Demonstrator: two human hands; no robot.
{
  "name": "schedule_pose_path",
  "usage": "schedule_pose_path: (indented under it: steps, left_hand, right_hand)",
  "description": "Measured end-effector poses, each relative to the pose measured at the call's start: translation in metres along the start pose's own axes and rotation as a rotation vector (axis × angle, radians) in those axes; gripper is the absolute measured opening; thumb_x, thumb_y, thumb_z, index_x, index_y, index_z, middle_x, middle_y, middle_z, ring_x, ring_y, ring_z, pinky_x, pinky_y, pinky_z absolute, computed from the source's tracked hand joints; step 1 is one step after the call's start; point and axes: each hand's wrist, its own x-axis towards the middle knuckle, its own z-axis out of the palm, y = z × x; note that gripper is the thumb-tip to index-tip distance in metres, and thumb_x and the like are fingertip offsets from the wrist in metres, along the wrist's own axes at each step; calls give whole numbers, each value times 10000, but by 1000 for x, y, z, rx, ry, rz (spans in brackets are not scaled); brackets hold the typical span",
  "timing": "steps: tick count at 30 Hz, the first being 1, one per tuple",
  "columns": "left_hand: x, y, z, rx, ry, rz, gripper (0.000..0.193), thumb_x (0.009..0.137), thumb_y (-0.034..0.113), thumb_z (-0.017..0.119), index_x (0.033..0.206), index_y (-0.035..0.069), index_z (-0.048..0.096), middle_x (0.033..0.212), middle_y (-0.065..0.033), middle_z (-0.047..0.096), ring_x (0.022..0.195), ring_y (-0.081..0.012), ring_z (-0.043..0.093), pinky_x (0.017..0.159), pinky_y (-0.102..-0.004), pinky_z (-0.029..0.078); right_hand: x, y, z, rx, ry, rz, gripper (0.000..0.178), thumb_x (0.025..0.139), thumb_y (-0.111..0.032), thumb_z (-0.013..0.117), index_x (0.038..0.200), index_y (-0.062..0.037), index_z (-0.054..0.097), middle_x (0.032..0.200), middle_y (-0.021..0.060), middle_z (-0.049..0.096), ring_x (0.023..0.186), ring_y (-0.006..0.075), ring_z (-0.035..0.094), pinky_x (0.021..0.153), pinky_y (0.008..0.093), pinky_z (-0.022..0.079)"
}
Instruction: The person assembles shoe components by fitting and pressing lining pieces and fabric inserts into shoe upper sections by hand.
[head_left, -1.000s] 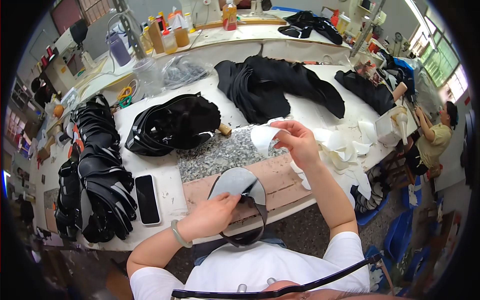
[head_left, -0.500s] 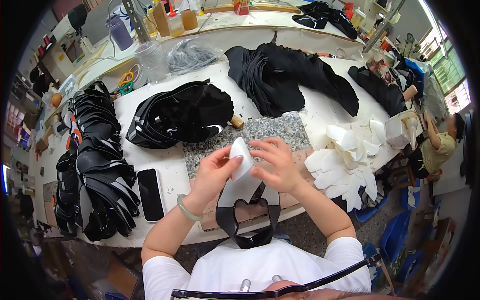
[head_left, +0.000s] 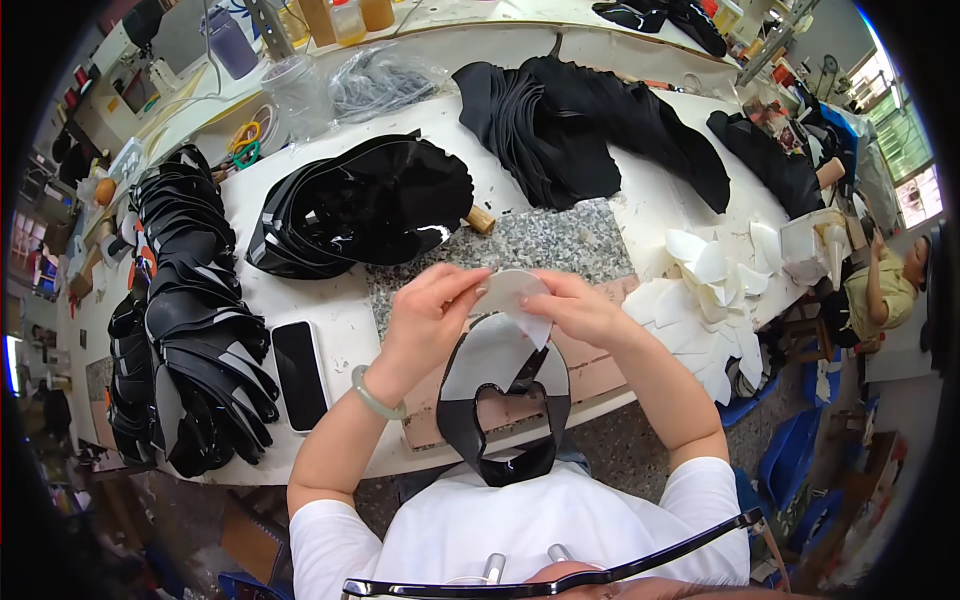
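1. Head view, hands. The left hand [head_left: 432,312] and the right hand [head_left: 580,310] meet above the granite slab [head_left: 560,245], each pinching one edge of a small white oval piece [head_left: 515,293]. Both grips are closed on this piece, fingertips only, so that its face stays exposed; it seems to be lifted clear of the bench for handling.

2. Head view, workpiece. Just below the white piece, on the near side of the slab, lies a black horseshoe-shaped upper [head_left: 500,405] with a grey inner face. It rests on a brown board [head_left: 590,375] and overhangs the table edge toward the person (probably so that its open end faces the body).

3. Head view, stock around the slab. Right of the slab, a loose heap of white cut pieces [head_left: 715,300] sits within reach of the right hand. Behind and left of the slab, a fanned stack of glossy black pieces [head_left: 365,210]; behind and right, a pile of matt black fabric cuts [head_left: 590,125]. Far left of the slab, a long row of black shaped parts [head_left: 190,320], with a dark phone [head_left: 299,375] between that row and the slab.

4. Head view, containers. Behind the slab, near the table's far edge: a clear plastic bag [head_left: 385,80] holding dark cord-like material, and amber bottles [head_left: 350,18] whose contents cannot be told. Right of the white heap, a pale open box [head_left: 815,245]; its contents are unclear.
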Motion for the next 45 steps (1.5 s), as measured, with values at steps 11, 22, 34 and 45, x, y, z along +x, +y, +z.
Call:
schedule_pose_path:
  steps: [11, 22, 34, 45]
  left_hand:
    - [-52, 5, 18, -394, -175, -789, 274, 877, 131, 643, 1093, -4, 543, 740, -49, 639, 608, -71, 579, 557, -219, 475]
    - [-61, 5, 23, -475, -116, -836, 260, 885, 115, 633, 1104, 9, 541, 723, -46, 617, 544, -79, 603, 472, -210, 461]
    - [-66, 11, 9, 382, -280, -242, 175, 784, 151, 701, 957, 171, 715, 768, -24, 527, 788, -211, 530, 704, -349, 405]
    - [-45, -3, 15, 119, -371, -291, 394, 787, 223, 693, 1153, 97, 619, 1080, -92, 540, 1054, -300, 434, 953, -455, 328]
  right_hand:
    - [-20, 43, 15, -50, 269, 137, 308, 859, -140, 680, 1093, 29, 572, 726, 17, 636, 476, 58, 538, 419, 194, 400]
    - [-28, 61, 29, -77, 420, 3, 298, 865, -148, 667, 1090, 16, 559, 647, 19, 620, 442, 74, 538, 399, 224, 378]
    - [-37, 63, 30, -1066, 486, -279, 135, 808, -163, 684, 913, -146, 602, 677, 62, 572, 623, 231, 596, 554, 388, 479]
    - [-60, 86, 13, -1172, 453, -563, 323, 746, -156, 703, 1066, -177, 664, 877, 31, 531, 866, 243, 521, 713, 369, 450]
